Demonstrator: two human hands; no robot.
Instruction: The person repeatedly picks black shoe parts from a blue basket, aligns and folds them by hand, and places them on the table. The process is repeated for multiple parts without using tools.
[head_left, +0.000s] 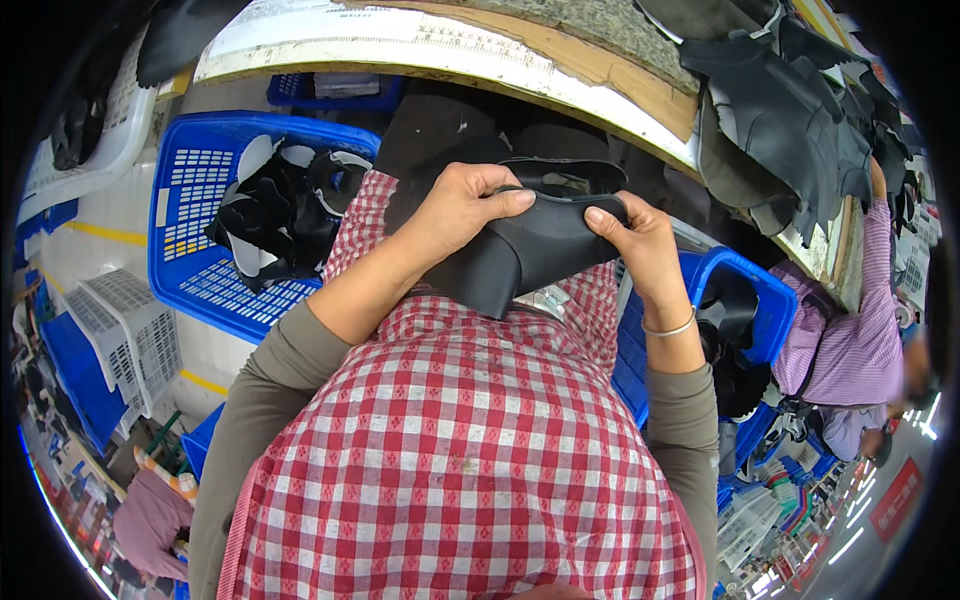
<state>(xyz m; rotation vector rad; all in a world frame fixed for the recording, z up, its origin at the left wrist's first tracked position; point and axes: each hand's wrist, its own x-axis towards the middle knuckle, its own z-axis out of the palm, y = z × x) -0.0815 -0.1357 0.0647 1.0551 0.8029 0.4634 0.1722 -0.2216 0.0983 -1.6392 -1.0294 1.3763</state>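
Over my lap I hold a black shoe upper [560, 245], smooth and leather-like, with a curved opening at its top. My left hand [470, 205] pinches the rim of that opening between thumb and fingers. On the other side, my right hand [640, 240] grips the same edge, thumb on the near face and fingers behind. The upper's lower flap hangs toward the red-and-white checked apron [460, 440]. Its inside shows only partly, and the far side is hidden.
A blue basket [165, 225] of black pieces stands at my left; another blue basket [770, 290] is at my right. Ahead runs the worktable edge [480, 55], with stacked black leather pieces [780, 110] at its right end. A person in a striped sleeve [850, 350] works at far right.
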